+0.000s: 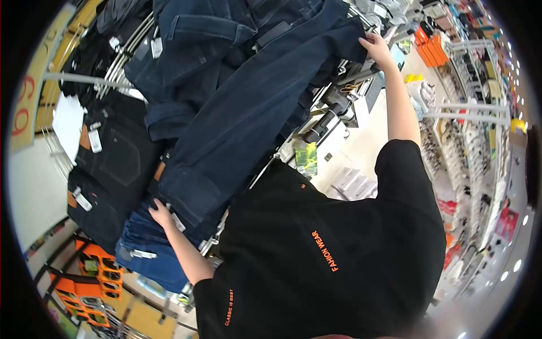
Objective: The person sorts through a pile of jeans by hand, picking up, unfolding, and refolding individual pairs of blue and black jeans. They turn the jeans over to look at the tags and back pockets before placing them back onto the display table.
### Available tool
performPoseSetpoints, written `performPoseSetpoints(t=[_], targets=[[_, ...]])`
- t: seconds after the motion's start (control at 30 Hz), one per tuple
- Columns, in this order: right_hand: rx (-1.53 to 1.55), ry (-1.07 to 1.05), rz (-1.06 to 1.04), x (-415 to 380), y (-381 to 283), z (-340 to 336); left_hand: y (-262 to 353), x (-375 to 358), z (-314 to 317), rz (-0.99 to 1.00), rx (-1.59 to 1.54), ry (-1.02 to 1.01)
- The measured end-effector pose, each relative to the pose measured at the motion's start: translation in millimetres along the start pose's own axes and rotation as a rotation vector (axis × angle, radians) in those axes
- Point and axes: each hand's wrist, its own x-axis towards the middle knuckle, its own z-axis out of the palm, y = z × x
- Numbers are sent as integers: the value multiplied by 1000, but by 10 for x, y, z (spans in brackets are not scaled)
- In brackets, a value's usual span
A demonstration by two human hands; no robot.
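A pair of dark blue jeans (243, 107) stretches diagonally across piled denim, its waist end at lower left and its leg ends at upper right. My right hand (377, 50) pinches the hem at the far end of the legs. At the waist end, my left hand (162, 214) is closed on the waistband edge, its fingertips partly hidden by the cloth. Just below that hand lies a stack of brighter blue jeans (148, 240) with a white tag. Black jeans (116, 152) with paper tags lie to the left of the waist.
More dark denim (197, 39) is heaped behind the spread pair. A metal rail (259, 169) edges the display close to my body. Orange-hung goods (101, 271) stand at lower left. A price sign (28, 107) is at far left. Shelves of goods (468, 152) run along the right.
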Motion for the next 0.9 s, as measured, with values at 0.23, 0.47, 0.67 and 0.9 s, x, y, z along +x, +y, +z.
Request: performPoseSetpoints(t=[0.23,0.47,0.67,0.9], targets=[[-280,291,-154,-242,-437,92,124,-54,81,-89,60,42],[725,23,272,-249,-1072,-744,19,-28,-53,-203,-326,-71],[1244,-163,380,526,-1295,-666,148,-96,-101,-305,-557,-144],[-393,-120,-134,655,-1393,48,39,-112,-238,-220,-809,-268]])
